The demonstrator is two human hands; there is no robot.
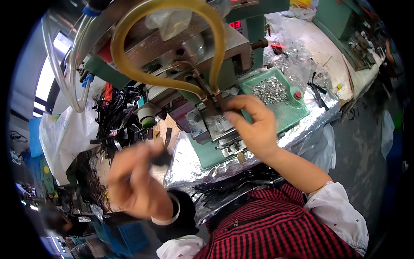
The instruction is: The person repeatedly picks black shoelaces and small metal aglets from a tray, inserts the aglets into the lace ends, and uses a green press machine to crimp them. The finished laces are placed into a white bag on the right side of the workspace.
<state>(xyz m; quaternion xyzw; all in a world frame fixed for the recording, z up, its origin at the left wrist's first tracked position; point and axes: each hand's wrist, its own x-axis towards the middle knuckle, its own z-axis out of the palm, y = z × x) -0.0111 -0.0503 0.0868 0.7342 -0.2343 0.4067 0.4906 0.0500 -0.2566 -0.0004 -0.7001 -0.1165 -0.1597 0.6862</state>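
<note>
Right-hand grip (258, 126) looks near-pinched at the metal machine fixture (215, 128), hold unclear, left hand (139, 183) too blurred to tell; likely positioning step, next needing steady alignment.

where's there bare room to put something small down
Shallow green tray: bare between the small silvery pieces and near rim. Crinkled silver foil: bare left of the flat green base. Crowded: tangled black strips on the left.

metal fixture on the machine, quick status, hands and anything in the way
Right hand at metal fixture, grip unclear. Left hand blurred, off to its left. Amber tube runs down near right fingertips.
</note>
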